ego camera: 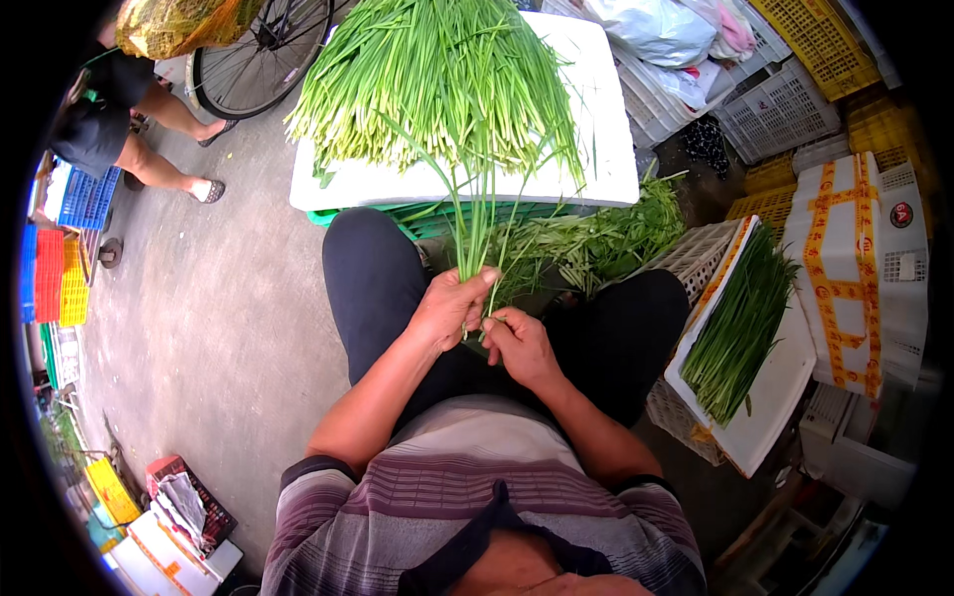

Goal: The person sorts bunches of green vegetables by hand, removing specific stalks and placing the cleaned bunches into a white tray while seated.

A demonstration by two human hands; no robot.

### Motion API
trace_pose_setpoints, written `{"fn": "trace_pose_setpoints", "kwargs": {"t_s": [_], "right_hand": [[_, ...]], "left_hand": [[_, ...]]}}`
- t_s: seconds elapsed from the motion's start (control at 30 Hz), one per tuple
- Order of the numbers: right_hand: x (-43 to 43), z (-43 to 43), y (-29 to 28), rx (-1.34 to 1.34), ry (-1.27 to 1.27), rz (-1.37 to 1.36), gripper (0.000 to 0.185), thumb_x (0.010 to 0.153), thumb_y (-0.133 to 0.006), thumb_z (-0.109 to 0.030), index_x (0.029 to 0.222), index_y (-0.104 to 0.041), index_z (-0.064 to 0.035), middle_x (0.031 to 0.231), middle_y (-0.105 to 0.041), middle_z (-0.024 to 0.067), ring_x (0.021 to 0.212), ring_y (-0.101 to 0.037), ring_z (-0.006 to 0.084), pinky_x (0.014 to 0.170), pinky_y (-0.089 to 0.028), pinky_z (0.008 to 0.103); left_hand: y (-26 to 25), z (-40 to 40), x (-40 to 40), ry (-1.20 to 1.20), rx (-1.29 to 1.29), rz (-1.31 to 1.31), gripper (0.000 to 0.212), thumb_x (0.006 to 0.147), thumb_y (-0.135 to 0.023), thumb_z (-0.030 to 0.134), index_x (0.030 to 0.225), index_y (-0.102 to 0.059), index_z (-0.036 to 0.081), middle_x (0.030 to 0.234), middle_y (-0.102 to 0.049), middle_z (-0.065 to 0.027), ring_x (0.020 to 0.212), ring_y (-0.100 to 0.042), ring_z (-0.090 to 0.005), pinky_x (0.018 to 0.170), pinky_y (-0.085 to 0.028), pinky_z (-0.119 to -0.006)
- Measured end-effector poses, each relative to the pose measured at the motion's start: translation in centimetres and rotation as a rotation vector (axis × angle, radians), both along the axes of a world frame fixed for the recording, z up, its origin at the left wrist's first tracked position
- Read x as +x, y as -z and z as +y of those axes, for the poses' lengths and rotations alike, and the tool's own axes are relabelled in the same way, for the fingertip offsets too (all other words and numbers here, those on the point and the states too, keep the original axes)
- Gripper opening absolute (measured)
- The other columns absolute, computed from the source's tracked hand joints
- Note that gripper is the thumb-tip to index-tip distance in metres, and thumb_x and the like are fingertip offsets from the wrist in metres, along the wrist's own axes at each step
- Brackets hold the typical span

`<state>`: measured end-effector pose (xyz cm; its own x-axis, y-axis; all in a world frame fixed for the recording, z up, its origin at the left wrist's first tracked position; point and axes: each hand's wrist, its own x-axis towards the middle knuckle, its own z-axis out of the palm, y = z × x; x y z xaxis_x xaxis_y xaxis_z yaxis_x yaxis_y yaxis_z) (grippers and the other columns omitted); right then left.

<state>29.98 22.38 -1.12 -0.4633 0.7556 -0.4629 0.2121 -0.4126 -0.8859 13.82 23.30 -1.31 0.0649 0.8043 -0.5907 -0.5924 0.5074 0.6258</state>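
My left hand (pixel 450 307) is closed around a small bunch of garlic chives (pixel 471 223), stems toward me and leaves pointing away. Just right of it, my right hand (pixel 518 344) pinches at the lower stem ends between thumb and forefinger. Beyond both hands, a large pile of garlic chives (pixel 447 89) lies on a white foam board (pixel 611 119), with its pale stem ends toward me. Loose greens and stalks (pixel 604 242) are heaped low between the board and my right knee. To the right, a dark green bundle of chives (pixel 738 335) lies on a white foam lid (pixel 782 357).
Plastic crates (pixel 779 112) and a taped foam box (pixel 842 276) stand on the right. A bicycle wheel (pixel 261 56) and a person's legs (pixel 160 149) are at the upper left. Coloured baskets (pixel 51 272) line the left edge; a foam box (pixel 175 555) sits lower left.
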Motion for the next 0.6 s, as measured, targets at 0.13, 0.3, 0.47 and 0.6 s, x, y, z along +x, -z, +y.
{"fn": "trace_pose_setpoints", "kwargs": {"t_s": [0.13,0.3,0.47,0.6], "right_hand": [[0.0,-0.8,0.4,0.002,-0.083,0.000,0.021,0.096,-0.059,-0.018,0.093,-0.065,0.0014,0.074,-0.064,0.0046,0.054,-0.059,0.0112,0.051,-0.046,0.0255],[0.2,0.4,2.0,0.019,0.108,0.097,0.019,0.095,-0.061,-0.017,0.099,-0.066,0.0005,0.076,-0.060,0.0008,0.059,-0.056,0.0082,0.054,-0.045,0.0238],[-0.5,1.4,1.9,0.001,0.170,0.146,0.014,0.097,-0.059,-0.012,0.092,-0.062,0.0003,0.075,-0.061,0.0033,0.060,-0.055,0.0081,0.056,-0.046,0.0233],[-0.7,0.7,2.9,-0.049,0.251,0.197,0.012,0.096,-0.058,-0.010,0.089,-0.061,-0.0004,0.074,-0.061,0.0039,0.058,-0.054,0.0088,0.055,-0.045,0.0233]], "left_hand": [[0.6,-0.4,-0.1,0.006,-0.028,0.071,0.015,0.094,-0.067,0.018,0.097,-0.064,0.003,0.058,-0.044,0.0046,0.045,-0.038,-0.0069,0.041,-0.030,-0.024],[0.2,-0.9,-0.2,0.024,-0.036,0.092,0.012,0.093,-0.067,0.014,0.094,-0.067,0.002,0.063,-0.056,0.0011,0.045,-0.040,-0.0064,0.041,-0.030,-0.022],[0.9,-1.1,-0.3,0.048,-0.045,0.045,0.013,0.092,-0.068,0.017,0.089,-0.069,0.004,0.065,-0.058,0.0012,0.045,-0.041,-0.0055,0.040,-0.029,-0.023],[1.1,-1.2,-0.1,0.038,-0.048,0.001,0.013,0.092,-0.068,0.017,0.088,-0.068,0.005,0.063,-0.055,0.0023,0.046,-0.041,-0.0060,0.041,-0.029,-0.024]]}}
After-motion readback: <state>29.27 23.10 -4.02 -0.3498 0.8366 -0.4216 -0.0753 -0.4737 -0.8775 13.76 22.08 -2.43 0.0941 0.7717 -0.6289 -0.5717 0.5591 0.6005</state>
